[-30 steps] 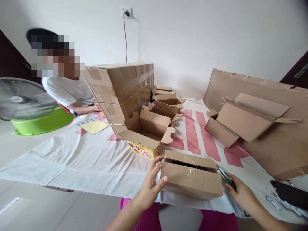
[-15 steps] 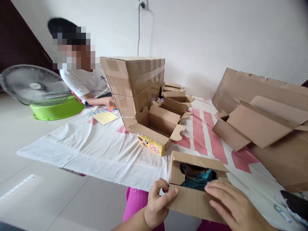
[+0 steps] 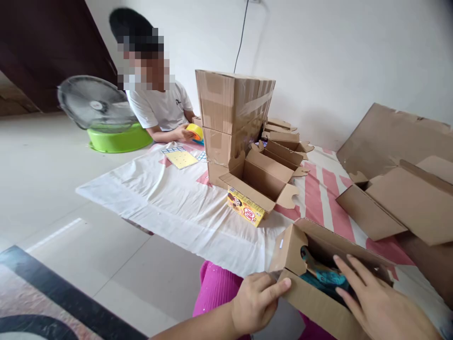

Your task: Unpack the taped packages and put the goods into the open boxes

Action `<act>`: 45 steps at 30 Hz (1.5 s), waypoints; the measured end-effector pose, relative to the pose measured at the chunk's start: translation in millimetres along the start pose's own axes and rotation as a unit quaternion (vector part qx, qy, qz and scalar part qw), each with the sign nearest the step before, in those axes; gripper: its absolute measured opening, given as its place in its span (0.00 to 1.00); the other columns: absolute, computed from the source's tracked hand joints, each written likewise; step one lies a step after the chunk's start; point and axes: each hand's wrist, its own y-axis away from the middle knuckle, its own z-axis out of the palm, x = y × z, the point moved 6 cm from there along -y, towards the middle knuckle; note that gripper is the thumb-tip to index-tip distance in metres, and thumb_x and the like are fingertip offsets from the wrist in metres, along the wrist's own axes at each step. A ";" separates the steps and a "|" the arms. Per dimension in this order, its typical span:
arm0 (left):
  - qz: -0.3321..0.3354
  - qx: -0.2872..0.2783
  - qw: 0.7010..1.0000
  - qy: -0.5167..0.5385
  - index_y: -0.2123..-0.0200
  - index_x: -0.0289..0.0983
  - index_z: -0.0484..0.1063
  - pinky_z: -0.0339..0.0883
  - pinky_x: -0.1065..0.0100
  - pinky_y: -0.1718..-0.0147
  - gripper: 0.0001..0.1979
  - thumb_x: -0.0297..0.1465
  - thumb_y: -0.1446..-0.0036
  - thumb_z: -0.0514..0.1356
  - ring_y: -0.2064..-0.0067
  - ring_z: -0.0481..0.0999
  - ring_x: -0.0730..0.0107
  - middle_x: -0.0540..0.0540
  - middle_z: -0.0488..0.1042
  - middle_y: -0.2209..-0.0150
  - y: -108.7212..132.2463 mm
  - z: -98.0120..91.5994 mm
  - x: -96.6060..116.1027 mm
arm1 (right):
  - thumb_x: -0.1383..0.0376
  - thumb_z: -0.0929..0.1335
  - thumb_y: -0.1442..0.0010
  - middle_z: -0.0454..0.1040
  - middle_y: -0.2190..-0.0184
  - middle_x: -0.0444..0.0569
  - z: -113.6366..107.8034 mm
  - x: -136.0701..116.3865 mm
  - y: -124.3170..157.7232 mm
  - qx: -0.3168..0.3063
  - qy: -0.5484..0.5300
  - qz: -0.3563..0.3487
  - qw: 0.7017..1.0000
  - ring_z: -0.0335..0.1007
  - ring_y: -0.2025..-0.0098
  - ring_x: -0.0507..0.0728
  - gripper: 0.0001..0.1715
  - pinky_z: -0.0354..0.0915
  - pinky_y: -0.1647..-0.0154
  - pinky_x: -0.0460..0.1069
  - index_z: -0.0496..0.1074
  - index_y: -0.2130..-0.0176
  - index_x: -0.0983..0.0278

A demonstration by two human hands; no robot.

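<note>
An opened cardboard box (image 3: 314, 304) sits at the near edge of the table, close to my lap. Inside it lies a teal, patterned item (image 3: 326, 282) that looks like soft packaging or cloth; its kind is unclear. My left hand (image 3: 257, 302) grips the box's near left corner, thumb along the upper edge and fingers curled at the side. Over the box's opening, my right hand (image 3: 384, 300) has its fingers stretched and spread above the teal item. Its lower part hides the box's right end.
An open yellow-fronted box (image 3: 247, 209) stands beyond mine, with several open boxes behind it. Taped cartons (image 3: 233, 106) are stacked at centre. Flattened cardboard (image 3: 421, 203) leans right. A co-worker (image 3: 161, 111) holds a yellow tape roll (image 3: 194, 131). A fan (image 3: 95, 105) stands on a green tub (image 3: 118, 138).
The view has swung left, so everything sits further right. The box's far flap, earlier bent over the opening, now stands back and the opening is wider. My right fingers have spread over it.
</note>
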 end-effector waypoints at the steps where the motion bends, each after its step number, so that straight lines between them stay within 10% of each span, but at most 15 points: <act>1: -0.003 -0.002 1.000 -0.002 0.34 0.41 0.53 0.60 0.69 0.76 0.31 0.21 0.41 0.50 0.74 0.66 0.67 0.49 0.69 0.73 -2.0 1.4 -1.2 | 0.55 0.56 0.33 0.74 0.45 0.63 2.4 4.7 0.4 -0.005 0.017 0.017 1.000 0.79 0.62 0.68 0.31 0.72 0.74 0.58 0.69 0.41 0.68; 5: 0.002 -0.008 1.000 0.029 0.34 0.40 0.52 0.60 0.68 0.74 0.30 0.22 0.40 0.49 0.72 0.68 0.65 0.47 0.71 0.71 -11.6 0.5 -3.2 | 0.45 0.57 0.37 0.65 0.39 0.69 20.5 22.9 3.8 -0.003 0.008 0.042 0.999 0.66 0.43 0.81 0.41 0.68 0.54 0.72 0.63 0.37 0.69; 12: -0.040 0.038 0.984 0.171 0.48 0.39 0.64 0.67 0.65 0.67 0.13 0.28 0.33 0.46 0.68 0.72 0.65 0.45 0.72 0.69 -20.4 -8.0 -16.3 | 0.48 0.60 0.34 0.56 0.32 0.53 52.4 39.3 18.9 -0.036 -0.192 0.079 0.978 0.54 0.32 0.68 0.41 0.66 0.41 0.66 0.43 0.30 0.53; 16: -0.187 0.055 0.979 0.060 0.59 0.38 0.66 0.71 0.66 0.65 0.05 0.26 0.36 0.53 0.64 0.75 0.66 0.44 0.74 0.65 -29.3 1.4 -52.5 | 0.49 0.60 0.34 0.55 0.32 0.51 50.0 39.4 20.2 -0.034 -0.224 0.104 0.969 0.54 0.32 0.68 0.38 0.63 0.40 0.69 0.44 0.30 0.49; 20: -0.151 -0.013 0.988 0.007 0.57 0.38 0.70 0.73 0.60 0.56 0.07 0.25 0.38 0.55 0.55 0.77 0.61 0.41 0.77 0.57 -49.2 18.2 -71.8 | 0.49 0.60 0.34 0.55 0.32 0.51 52.7 40.0 19.7 -0.032 -0.236 0.111 0.965 0.54 0.32 0.69 0.38 0.62 0.39 0.71 0.45 0.31 0.49; 45: -0.144 -0.002 0.987 0.075 0.59 0.37 0.75 0.76 0.67 0.57 0.09 0.28 0.34 0.54 0.58 0.80 0.67 0.42 0.79 0.59 -43.8 26.7 -83.7 | 0.48 0.61 0.35 0.56 0.32 0.52 60.0 42.9 23.2 -0.037 -0.249 0.121 0.960 0.53 0.32 0.70 0.37 0.59 0.38 0.71 0.49 0.32 0.51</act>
